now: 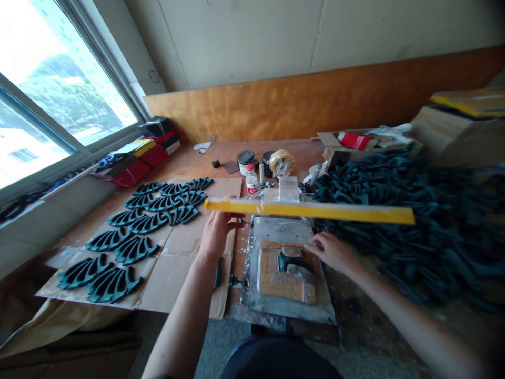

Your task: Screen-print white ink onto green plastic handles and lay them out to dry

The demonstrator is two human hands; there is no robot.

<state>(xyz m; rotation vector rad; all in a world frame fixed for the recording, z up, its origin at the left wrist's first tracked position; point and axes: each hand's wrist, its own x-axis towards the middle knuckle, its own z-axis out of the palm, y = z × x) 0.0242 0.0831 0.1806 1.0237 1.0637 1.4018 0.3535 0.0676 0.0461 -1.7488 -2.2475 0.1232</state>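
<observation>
Dark green part (294,260) lies on the wooden block (269,275) in front of me, nearest the fingers of my right hand (333,251). Those fingers are bent, tips at the block's upper right corner; blur keeps me from telling whether they touch it or pinch anything. My left hand (215,237) is raised on the other side, the digits in sight pointing inward. A yellow bar (311,209) crosses in front of their upper portion, so I cannot tell whether they grip its end or are merely behind it.

Beneath the block is a flat metal plate (282,227), with the bar stretching across my view near its far edge and on past my right hand. Left of the plate, cardboard (171,271) carries rows of similar green parts (144,223) set out in fan shapes; one more piece (218,273) shows beside my left forearm. To the right, a loose heap (394,221) of green parts spreads wide, blurred.

Farther back on the desk (183,158) I have a red-capped bottle (251,184), a lidded tub (245,160) and a tape roll (282,163). Boxes (444,138) stand beyond the heap. A wooden board (276,108) backs everything, and a window (67,84) is at far left.
</observation>
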